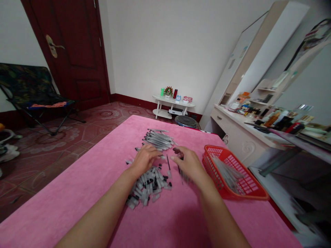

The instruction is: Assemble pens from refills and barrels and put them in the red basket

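On a pink cloth-covered table (77, 193) lies a pile of small clear pen caps (148, 186) near me and a stack of grey pens (158, 139) farther off. My left hand (144, 159) rests, fingers curled, between the two piles and touches the pens' near ends. My right hand (187, 162) hovers just to the right, fingers pinched round a small dark piece I cannot make out. A thin black refill (168, 162) lies between the hands.
A red plastic basket (248, 194) with several pens stands at the right of the table. A white dresser (232, 127) crowded with bottles lies beyond it. A folding chair (33, 93), a dark red door (74, 51) and a small white side table (173, 103) stand farther off.
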Available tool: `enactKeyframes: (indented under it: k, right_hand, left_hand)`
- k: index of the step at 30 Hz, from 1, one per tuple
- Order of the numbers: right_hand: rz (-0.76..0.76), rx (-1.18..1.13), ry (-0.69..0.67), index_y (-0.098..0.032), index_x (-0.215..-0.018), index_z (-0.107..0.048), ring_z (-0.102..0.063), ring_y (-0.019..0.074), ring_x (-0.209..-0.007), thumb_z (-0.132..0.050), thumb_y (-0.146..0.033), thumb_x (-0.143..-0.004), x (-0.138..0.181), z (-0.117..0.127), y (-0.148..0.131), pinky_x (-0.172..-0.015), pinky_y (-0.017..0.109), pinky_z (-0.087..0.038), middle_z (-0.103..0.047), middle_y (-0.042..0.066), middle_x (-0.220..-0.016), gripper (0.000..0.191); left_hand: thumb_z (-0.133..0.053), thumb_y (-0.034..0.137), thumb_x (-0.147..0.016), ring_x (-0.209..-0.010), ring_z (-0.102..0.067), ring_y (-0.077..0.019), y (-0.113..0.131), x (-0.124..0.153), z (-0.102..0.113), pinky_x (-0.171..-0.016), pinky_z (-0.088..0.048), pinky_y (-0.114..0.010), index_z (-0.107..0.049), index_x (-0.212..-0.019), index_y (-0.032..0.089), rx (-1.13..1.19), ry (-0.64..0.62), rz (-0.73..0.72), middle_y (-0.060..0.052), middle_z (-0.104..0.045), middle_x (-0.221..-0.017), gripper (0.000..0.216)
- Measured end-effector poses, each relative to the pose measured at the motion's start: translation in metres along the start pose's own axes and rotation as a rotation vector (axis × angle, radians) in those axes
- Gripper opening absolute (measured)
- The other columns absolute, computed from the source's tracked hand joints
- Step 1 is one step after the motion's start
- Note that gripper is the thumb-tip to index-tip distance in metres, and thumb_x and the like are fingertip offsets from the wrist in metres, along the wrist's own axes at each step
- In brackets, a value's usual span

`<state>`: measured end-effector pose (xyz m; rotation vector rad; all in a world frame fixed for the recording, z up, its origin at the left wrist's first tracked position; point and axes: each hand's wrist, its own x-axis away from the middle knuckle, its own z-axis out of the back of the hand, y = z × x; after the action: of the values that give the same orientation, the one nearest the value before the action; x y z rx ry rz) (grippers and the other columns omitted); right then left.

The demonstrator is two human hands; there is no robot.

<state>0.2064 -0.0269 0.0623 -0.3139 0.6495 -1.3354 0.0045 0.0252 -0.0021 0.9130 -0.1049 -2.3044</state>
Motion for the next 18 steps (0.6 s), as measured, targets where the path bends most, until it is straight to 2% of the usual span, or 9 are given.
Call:
enactKeyframes:
  k: [2, 5, 8, 13, 16, 18]
  right_hand:
    - [0.053, -0.003, -0.059, -0.018, -0.104, -0.066, -0.063, 0.0178, -0.077, -0.062, -0.03, -0.075, 0.001, -0.018, -0.003, -0.068, 0.025, -0.043, -0.07, 0.008, -0.093, 0.032]
    - [0.038, 0.036, -0.095, -0.018, -0.077, -0.068, -0.06, 0.0154, -0.068, -0.058, -0.024, -0.077, 0.0, -0.036, 0.001, -0.062, 0.023, -0.04, -0.069, 0.004, -0.073, 0.011]
    - [-0.034, -0.086, -0.097, -0.017, -0.062, -0.061, -0.055, 0.0122, -0.056, -0.052, -0.02, -0.078, -0.002, -0.044, 0.01, -0.055, 0.021, -0.037, -0.062, 0.001, -0.058, 0.019]
    - [-0.236, -0.485, -0.204, -0.016, -0.059, -0.054, -0.045, 0.0091, -0.039, -0.046, -0.033, -0.083, -0.005, -0.048, 0.019, -0.04, 0.019, -0.033, -0.051, -0.002, -0.046, 0.03]
    - [-0.249, -0.575, -0.27, -0.016, -0.057, -0.052, -0.041, 0.0085, -0.035, -0.047, -0.048, -0.082, -0.003, -0.048, 0.017, -0.036, 0.019, -0.029, -0.048, -0.003, -0.043, 0.04]
    - [-0.24, -0.601, -0.299, -0.016, -0.056, -0.051, -0.039, 0.008, -0.034, -0.051, -0.05, -0.078, -0.002, -0.049, 0.016, -0.035, 0.019, -0.028, -0.045, -0.004, -0.041, 0.041]
  left_hand:
    - [-0.046, 0.019, -0.085, -0.086, -0.053, -0.0204, 0.003, -0.001, -0.001, -0.08, -0.038, -0.035, -0.068, -0.099, 0.023, 0.027, -0.006, -0.014, -0.007, -0.065, -0.086, 0.026]
    - [-0.049, 0.026, -0.086, -0.084, -0.054, -0.0197, 0.004, -0.002, -0.003, -0.079, -0.038, -0.034, -0.068, -0.092, 0.021, 0.066, 0.02, 0.014, -0.007, -0.064, -0.083, 0.021]
    - [-0.05, 0.032, -0.086, -0.086, -0.054, -0.0202, 0.003, -0.001, -0.002, -0.08, -0.038, -0.033, -0.066, -0.093, 0.02, 0.075, 0.031, 0.018, -0.007, -0.064, -0.085, 0.022]
    - [-0.043, 0.027, -0.088, -0.087, -0.053, -0.0205, 0.0, 0.002, 0.002, -0.079, -0.037, -0.034, -0.066, -0.1, 0.02, 0.034, 0.001, -0.022, -0.008, -0.064, -0.088, 0.026]
    - [-0.042, 0.018, -0.085, -0.086, -0.051, -0.0206, 0.004, 0.001, 0.003, -0.078, -0.036, -0.034, -0.067, -0.098, 0.022, -0.008, -0.052, -0.021, -0.007, -0.062, -0.083, 0.029]
    - [-0.043, 0.015, -0.081, -0.085, -0.05, -0.0207, 0.008, 0.0, 0.003, -0.078, -0.035, -0.034, -0.067, -0.096, 0.023, -0.03, -0.088, -0.029, -0.007, -0.061, -0.079, 0.03]
